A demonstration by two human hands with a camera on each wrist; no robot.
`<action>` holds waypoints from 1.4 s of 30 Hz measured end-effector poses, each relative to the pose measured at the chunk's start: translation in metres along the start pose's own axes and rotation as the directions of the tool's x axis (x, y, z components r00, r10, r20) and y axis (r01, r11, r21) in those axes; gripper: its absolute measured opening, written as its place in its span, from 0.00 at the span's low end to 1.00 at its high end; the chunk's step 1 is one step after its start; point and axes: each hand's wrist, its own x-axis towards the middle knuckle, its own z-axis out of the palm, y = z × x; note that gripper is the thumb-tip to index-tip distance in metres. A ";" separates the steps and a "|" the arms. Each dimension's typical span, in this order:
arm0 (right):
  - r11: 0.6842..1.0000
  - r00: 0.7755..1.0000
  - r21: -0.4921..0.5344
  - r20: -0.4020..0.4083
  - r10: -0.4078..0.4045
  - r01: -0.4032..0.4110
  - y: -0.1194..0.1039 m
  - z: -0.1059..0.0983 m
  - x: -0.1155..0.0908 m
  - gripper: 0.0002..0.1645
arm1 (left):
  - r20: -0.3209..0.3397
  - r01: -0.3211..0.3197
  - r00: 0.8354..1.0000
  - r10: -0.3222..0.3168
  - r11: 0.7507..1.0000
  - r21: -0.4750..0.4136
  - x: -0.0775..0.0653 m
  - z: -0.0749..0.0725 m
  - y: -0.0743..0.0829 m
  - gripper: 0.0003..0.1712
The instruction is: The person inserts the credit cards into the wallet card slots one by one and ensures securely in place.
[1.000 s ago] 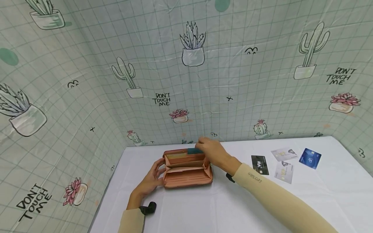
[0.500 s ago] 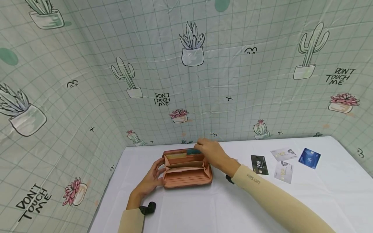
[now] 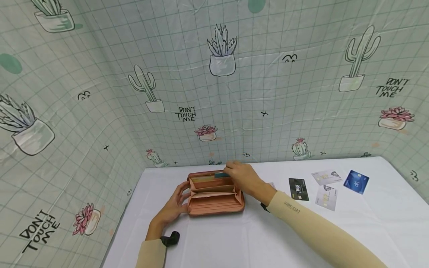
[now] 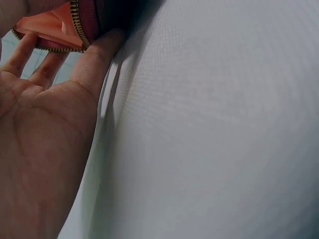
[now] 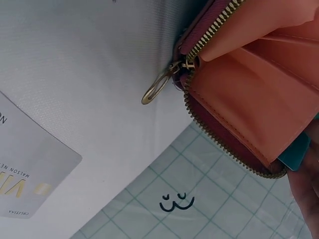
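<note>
An orange zip-around wallet [image 3: 216, 205] stands unzipped on the white table, its compartments fanned upward. My left hand [image 3: 171, 204] grips its left end, fingers behind and thumb at the lower front; the left wrist view shows the brass zip edge between them. At the back right compartment, my right hand [image 3: 246, 178] pinches a teal card [image 3: 220, 175], which sits partly inside the wallet. The right wrist view shows a corner of this teal card [image 5: 296, 152] beside the fingers. A yellowish card [image 3: 202, 179] stands in the same back compartment, farther left.
Right of the wallet lie a black VIP card [image 3: 298, 189], two silver cards [image 3: 326, 177] and a blue card [image 3: 356, 182]. Another silver card [image 5: 30, 169] lies near the right wrist. The zip pull [image 5: 155, 88] hangs off the wallet's right end. A patterned cloth [image 3: 241, 93] rises behind.
My right hand has moved slightly down with the teal card, and less of the card shows above the wallet's back edge. The left hand and wallet stay put.
</note>
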 end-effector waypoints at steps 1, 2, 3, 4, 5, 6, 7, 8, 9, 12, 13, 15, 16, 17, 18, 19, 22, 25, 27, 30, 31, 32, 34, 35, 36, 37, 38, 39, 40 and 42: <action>1.000 1.000 -0.007 0.003 0.001 -0.001 0.000 -0.001 0.000 0.12 | 0.001 -0.003 1.000 0.003 1.000 -0.001 0.000 0.000 0.000 0.58; 1.000 1.000 -0.017 0.006 0.003 -0.003 0.000 -0.001 0.000 0.12 | 0.002 -0.007 1.000 0.007 1.000 -0.001 0.000 0.000 0.000 0.58; 1.000 1.000 -0.025 0.007 0.004 -0.004 0.000 -0.001 0.000 0.12 | 0.005 -0.011 1.000 0.011 1.000 -0.001 0.001 0.000 0.001 0.58; 1.000 1.000 -0.031 0.008 0.004 -0.004 0.001 -0.001 -0.001 0.12 | 0.007 -0.010 1.000 0.010 1.000 -0.005 0.001 0.000 0.001 0.57; 0.999 1.000 -0.036 0.013 0.007 -0.006 0.001 0.000 -0.001 0.13 | 0.009 -0.012 1.000 0.012 1.000 -0.004 0.001 0.000 0.001 0.57; 0.999 1.000 -0.042 0.018 0.011 -0.010 0.002 0.000 -0.002 0.14 | 0.012 -0.015 1.000 0.015 1.000 -0.003 0.002 0.000 0.001 0.57; 0.999 1.000 -0.045 0.024 0.016 -0.015 0.002 0.001 -0.002 0.14 | 0.014 -0.017 1.000 0.017 1.000 -0.001 0.002 0.000 0.001 0.57; 0.999 0.999 -0.039 0.029 0.023 -0.022 0.003 0.000 -0.003 0.15 | 0.015 -0.017 1.000 0.017 1.000 0.001 0.002 0.000 0.002 0.57; 0.999 0.999 -0.027 0.036 0.032 -0.031 0.003 0.000 -0.003 0.16 | 0.015 -0.017 1.000 0.017 1.000 0.001 0.002 0.001 0.002 0.57; 0.997 0.996 0.020 0.058 0.068 -0.069 0.003 -0.001 -0.004 0.16 | 0.014 -0.016 1.000 0.016 1.000 0.003 0.002 0.001 0.003 0.57; 0.996 0.994 0.038 0.067 0.081 -0.084 0.004 -0.002 -0.004 0.16 | 0.014 -0.016 1.000 0.016 1.000 0.004 0.003 0.001 0.002 0.57; 0.992 0.991 0.068 0.086 0.104 -0.110 0.004 -0.003 -0.004 0.15 | 0.014 -0.015 1.000 0.015 1.000 0.004 0.003 0.001 0.002 0.57; 0.989 0.989 0.081 0.094 0.113 -0.121 0.004 -0.004 -0.004 0.14 | 0.014 -0.014 1.000 0.014 1.000 0.007 0.003 0.001 0.002 0.57; 0.987 0.987 0.092 0.104 0.120 -0.130 0.004 -0.005 -0.004 0.13 | 0.014 -0.013 1.000 0.013 1.000 0.007 0.004 0.001 0.001 0.57; 0.986 0.986 0.101 0.115 0.124 -0.136 0.004 -0.006 -0.004 0.12 | 0.013 -0.011 1.000 0.011 1.000 0.008 0.004 0.001 0.001 0.57; 0.984 0.984 0.109 0.123 0.125 -0.139 0.004 -0.007 -0.004 0.12 | 0.010 -0.008 1.000 0.008 1.000 0.009 0.004 0.001 0.001 0.57; 0.976 0.982 0.161 0.140 0.126 -0.148 0.004 -0.010 -0.007 0.13 | 0.003 -0.006 1.000 0.006 1.000 0.015 0.004 0.002 0.002 0.57; 0.943 0.979 0.272 0.125 0.163 -0.191 0.006 -0.014 -0.016 0.15 | 0.006 -0.009 1.000 0.009 1.000 0.012 0.003 0.002 0.001 0.57; 0.906 0.972 0.351 0.092 0.217 -0.236 0.008 -0.018 -0.025 0.16 | 0.011 -0.019 1.000 0.019 1.000 0.007 0.003 0.002 -0.001 0.57; 0.849 0.947 0.435 0.033 0.319 -0.301 0.013 -0.024 -0.040 0.16 | 0.011 -0.028 1.000 0.028 1.000 0.008 0.002 0.001 -0.003 0.58; 0.835 0.936 0.446 0.019 0.351 -0.322 0.015 -0.026 -0.046 0.16 | 0.008 -0.038 0.999 0.038 0.999 0.021 0.002 0.001 -0.004 0.57; 0.824 0.924 0.450 0.008 0.381 -0.344 0.018 -0.028 -0.051 0.16 | 0.006 -0.041 0.999 0.041 0.999 0.025 0.002 0.001 -0.004 0.57; 0.801 0.900 0.457 -0.002 0.436 -0.387 0.024 -0.031 -0.063 0.15 | 0.003 -0.042 0.999 0.042 0.999 0.033 0.002 0.000 -0.005 0.57; 0.789 0.889 0.461 -0.001 0.458 -0.406 0.027 -0.033 -0.069 0.15 | 0.002 -0.039 0.999 0.039 0.999 0.031 0.002 0.000 -0.005 0.57; 0.777 0.879 0.468 0.000 0.478 -0.422 0.030 -0.035 -0.076 0.15 | 0.002 -0.036 0.999 0.036 0.999 0.029 0.002 0.000 -0.005 0.57; 0.767 0.869 0.469 0.002 0.495 -0.438 0.032 -0.038 -0.082 0.15 | 0.002 -0.033 0.999 0.033 0.999 0.025 0.002 0.000 -0.005 0.58; 0.758 0.860 0.470 0.003 0.511 -0.453 0.034 -0.040 -0.088 0.15 | 0.004 -0.023 1.000 0.023 1.000 0.011 0.002 0.000 -0.004 0.59; 0.749 0.851 0.470 0.006 0.526 -0.466 0.036 -0.043 -0.095 0.15 | 0.004 -0.017 1.000 0.017 1.000 0.007 0.002 0.000 -0.004 0.59; 0.741 0.842 0.470 0.008 0.540 -0.480 0.038 -0.045 -0.101 0.16 | 0.005 -0.011 1.000 0.011 1.000 0.003 0.001 0.000 -0.003 0.59; 0.724 0.824 0.470 0.014 0.566 -0.505 0.040 -0.049 -0.112 0.16 | 0.003 -0.003 1.000 0.003 1.000 -0.001 0.001 0.000 -0.002 0.59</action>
